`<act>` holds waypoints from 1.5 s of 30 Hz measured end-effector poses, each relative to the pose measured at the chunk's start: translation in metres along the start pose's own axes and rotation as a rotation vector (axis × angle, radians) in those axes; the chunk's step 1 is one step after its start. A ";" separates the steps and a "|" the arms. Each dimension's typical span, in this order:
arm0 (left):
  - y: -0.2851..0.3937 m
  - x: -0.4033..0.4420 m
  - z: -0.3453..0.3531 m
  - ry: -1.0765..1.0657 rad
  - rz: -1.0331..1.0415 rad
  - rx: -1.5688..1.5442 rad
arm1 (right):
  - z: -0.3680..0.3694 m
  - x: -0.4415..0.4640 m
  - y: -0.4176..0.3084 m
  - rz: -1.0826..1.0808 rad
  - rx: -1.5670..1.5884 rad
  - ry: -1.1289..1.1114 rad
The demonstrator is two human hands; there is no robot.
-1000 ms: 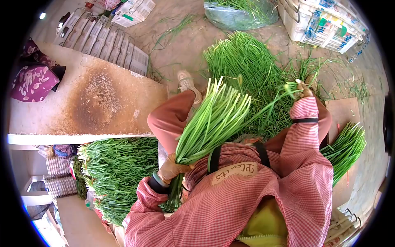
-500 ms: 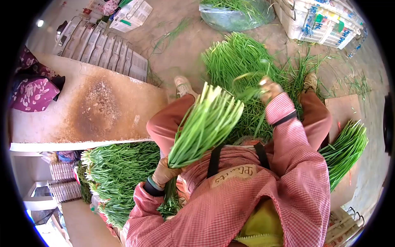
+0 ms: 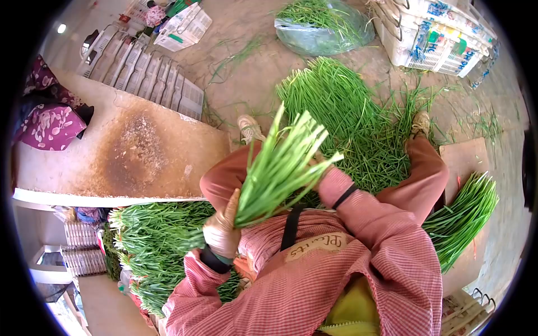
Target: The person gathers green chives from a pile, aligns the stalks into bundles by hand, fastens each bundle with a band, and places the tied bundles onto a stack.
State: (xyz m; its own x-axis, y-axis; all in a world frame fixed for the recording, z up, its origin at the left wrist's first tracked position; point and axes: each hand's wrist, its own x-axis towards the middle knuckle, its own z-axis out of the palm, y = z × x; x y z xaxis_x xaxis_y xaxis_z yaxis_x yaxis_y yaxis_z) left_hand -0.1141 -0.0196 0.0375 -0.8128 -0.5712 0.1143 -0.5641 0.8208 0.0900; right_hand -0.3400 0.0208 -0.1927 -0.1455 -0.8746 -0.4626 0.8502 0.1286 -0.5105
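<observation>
My left hand (image 3: 222, 227), gloved, is wrapped around the lower part of a bunch of chives (image 3: 283, 173). The pale cut ends fan out up and to the right. My right hand (image 3: 315, 168) is at the far right side of this bunch, mostly behind the stalks, so its fingers are hidden. Beyond it, a large loose heap of chives (image 3: 330, 92) lies on the floor between my feet. Stacked bundles of chives (image 3: 162, 241) are at my left side, below the board's edge. Another bundle of chives (image 3: 462, 224) rests at my right.
A stained board (image 3: 185, 151) extends on the left, with purple patterned cloth (image 3: 53, 126) on it. Stacked crates (image 3: 145, 78) stand behind it. A plastic bag of greens (image 3: 322, 36) and white baskets (image 3: 431, 50) are at the far side. Cardboard (image 3: 468, 154) lies under the right bundle.
My right hand has come from over the heap, leftward and nearer, to the bunch. My left hand still holds the bunch, whose stalks are now more spread and whose hand has turned upward.
</observation>
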 end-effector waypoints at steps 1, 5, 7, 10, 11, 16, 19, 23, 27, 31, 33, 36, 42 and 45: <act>0.003 -0.010 0.005 -0.102 0.011 0.182 | -0.010 0.018 0.027 -0.178 -0.090 -0.100; 0.029 -0.053 0.019 -0.332 0.234 0.105 | 0.020 -0.014 0.003 -0.079 0.360 -0.474; 0.007 -0.018 -0.025 -0.873 0.020 -0.536 | 0.042 -0.043 -0.030 0.120 0.696 -0.654; -0.007 0.029 -0.028 -0.429 0.019 -0.547 | 0.056 -0.049 -0.040 0.123 0.606 -0.718; -0.018 0.040 0.006 -0.367 0.122 -0.697 | 0.064 -0.046 -0.043 0.122 0.571 -0.769; 0.014 0.014 0.118 -1.103 -0.170 -1.795 | 0.058 -0.024 -0.047 0.303 0.344 -0.801; 0.014 0.004 0.114 -1.080 -0.379 -1.960 | 0.007 -0.068 -0.085 -0.134 -0.144 0.078; 0.022 -0.005 0.096 -0.867 -0.639 -1.866 | -0.048 -0.121 -0.135 -0.127 -0.222 0.109; 0.041 -0.006 0.093 -0.701 -0.627 -1.825 | -0.001 -0.136 -0.128 -0.098 -0.983 -0.231; 0.040 -0.014 0.096 -0.549 -0.648 -1.832 | -0.009 -0.112 -0.124 -0.279 -1.080 -0.028; 0.042 -0.017 0.098 -0.502 -0.691 -1.806 | -0.033 -0.094 -0.145 -1.332 -0.833 -0.355; 0.047 -0.014 0.102 -0.454 -0.763 -1.792 | -0.008 -0.127 -0.143 -0.784 -0.880 0.274; 0.061 -0.012 0.099 -0.408 -0.560 -1.510 | 0.106 -0.135 -0.126 -0.342 -1.844 -0.025; 0.058 -0.014 0.094 -0.380 -0.641 -1.766 | 0.091 -0.104 -0.125 -0.171 -1.598 0.006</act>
State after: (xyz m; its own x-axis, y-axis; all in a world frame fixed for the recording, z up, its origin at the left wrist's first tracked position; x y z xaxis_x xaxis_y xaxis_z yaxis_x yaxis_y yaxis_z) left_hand -0.1488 0.0371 -0.0522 -0.6959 -0.5082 -0.5075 -0.1797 -0.5609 0.8081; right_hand -0.3854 0.0529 -0.0154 -0.1838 -0.9281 -0.3239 -0.5487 0.3703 -0.7495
